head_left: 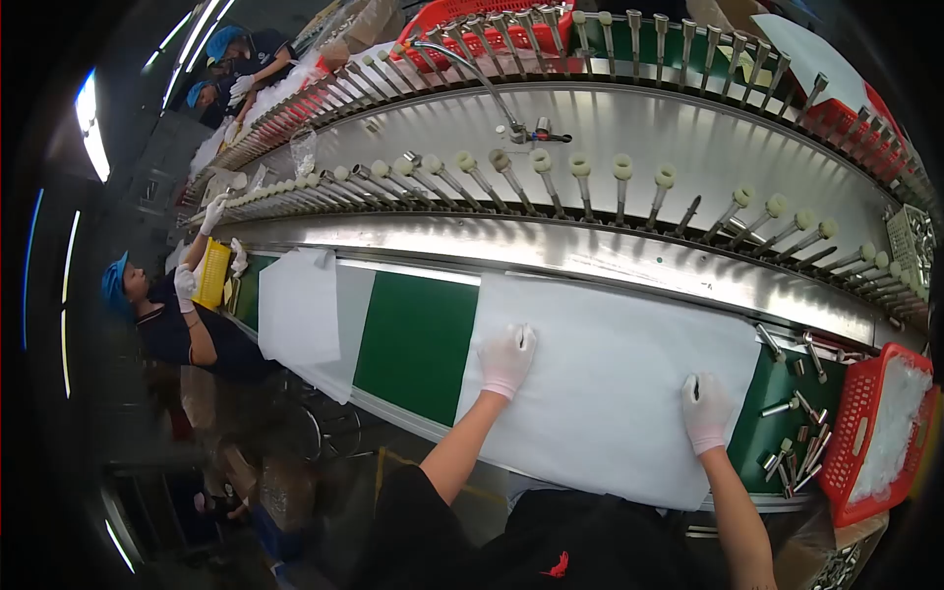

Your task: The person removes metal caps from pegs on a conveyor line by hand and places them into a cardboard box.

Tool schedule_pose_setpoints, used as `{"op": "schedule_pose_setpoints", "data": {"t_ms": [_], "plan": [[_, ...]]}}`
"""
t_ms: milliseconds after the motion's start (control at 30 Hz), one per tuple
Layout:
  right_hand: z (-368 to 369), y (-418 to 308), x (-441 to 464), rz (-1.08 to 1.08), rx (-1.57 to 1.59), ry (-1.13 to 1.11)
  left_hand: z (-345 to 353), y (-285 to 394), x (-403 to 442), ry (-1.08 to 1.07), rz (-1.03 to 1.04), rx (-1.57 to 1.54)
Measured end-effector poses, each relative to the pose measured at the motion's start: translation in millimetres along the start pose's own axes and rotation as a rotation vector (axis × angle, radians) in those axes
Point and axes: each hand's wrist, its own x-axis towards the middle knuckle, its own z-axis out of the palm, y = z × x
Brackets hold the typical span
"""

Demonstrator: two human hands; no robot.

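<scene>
A large white sheet lies over the green work surface in front of me. My left hand, in a white glove, rests on the sheet's left part with its fingers curled closed. Over the right part, my right hand is likewise gloved and curled into a fist. A small dark gap shows at the curled fingers of each hand. Whatever either fist holds, if anything, is hidden. Several loose metal fittings lie right of the sheet, near my right hand.
Beyond the sheet runs a metal rail with a row of upright rods, many pale-tipped. A red basket with clear plastic stands at the right. A tap sits further back. At the left, a person works beside a yellow basket.
</scene>
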Motion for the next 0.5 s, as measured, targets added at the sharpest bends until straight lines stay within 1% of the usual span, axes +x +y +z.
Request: {"op": "schedule_pose_setpoints", "data": {"t_ms": [33,67,100,267,400,467,500], "plan": [[4,3,-2,-0.019,0.031,0.008,-2,0,0,0.012,0.026,-0.007],[3,2,-2,0.005,0.012,0.000,-3,-1,0,0.017,0.053,-0.015],[3,0,0,0.037,-0.011,-0.013,-3,-4,1,0.015,0.041,0.002],[2,-2,2,0.018,0.006,-0.005,-10,-2,4,-0.019,0.014,-0.039],[-3,-10,3,0.027,-0.036,-0.024,-16,-6,6,-0.025,0.031,-0.048],[-4,-14,1,0.026,-0.024,-0.036,-21,-7,8,-0.077,-0.001,0.005],[-1,-10,-2,0.051,-0.017,-0.033,-24,-8,5,-0.071,0.050,-0.024]]}}
